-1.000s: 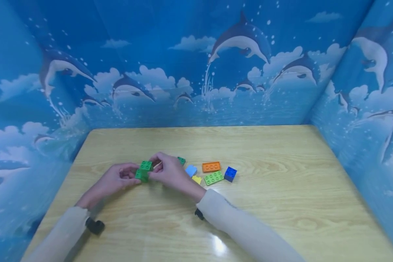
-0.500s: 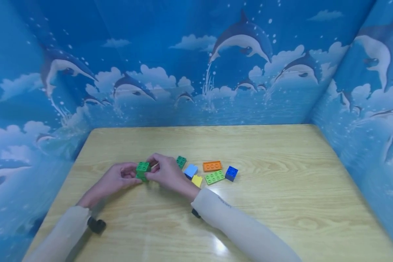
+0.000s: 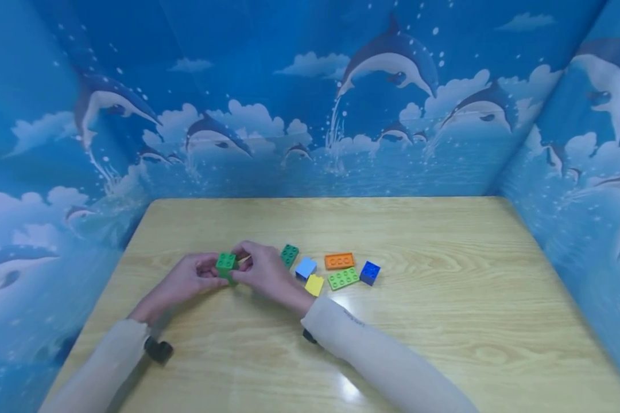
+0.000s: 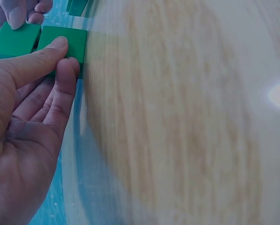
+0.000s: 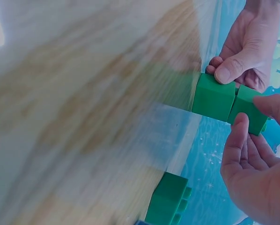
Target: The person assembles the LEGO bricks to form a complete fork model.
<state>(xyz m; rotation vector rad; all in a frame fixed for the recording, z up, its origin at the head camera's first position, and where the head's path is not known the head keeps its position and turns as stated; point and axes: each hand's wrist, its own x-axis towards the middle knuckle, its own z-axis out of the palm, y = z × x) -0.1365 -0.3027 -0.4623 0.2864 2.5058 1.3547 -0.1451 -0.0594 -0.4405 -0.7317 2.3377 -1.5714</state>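
Observation:
Two green toy building bricks stand one over the other at the left of the table, a thin gap showing between them in both wrist views. My left hand (image 3: 188, 276) pinches the lower brick (image 5: 214, 97) between thumb and fingers, close to the tabletop. From the other side my right hand (image 3: 268, 272) grips the upper brick (image 3: 227, 261), its thumb and fingertips on opposite faces. The upper brick's studs face up in the head view. Whether the two bricks are pressed fully together, I cannot tell.
Right of the hands lie a dark green brick (image 3: 289, 255), a light blue brick (image 3: 306, 268), a yellow brick (image 3: 314, 284), an orange brick (image 3: 339, 261), a lime brick (image 3: 343, 279) and a dark blue brick (image 3: 369, 273). A dolphin-print curtain (image 3: 310, 115) surrounds the wooden table (image 3: 444, 321).
The upper green brick has shifted left, from offset beside the lower brick to lined up over it. My right hand moved left with it, uncovering more of the dark green brick.

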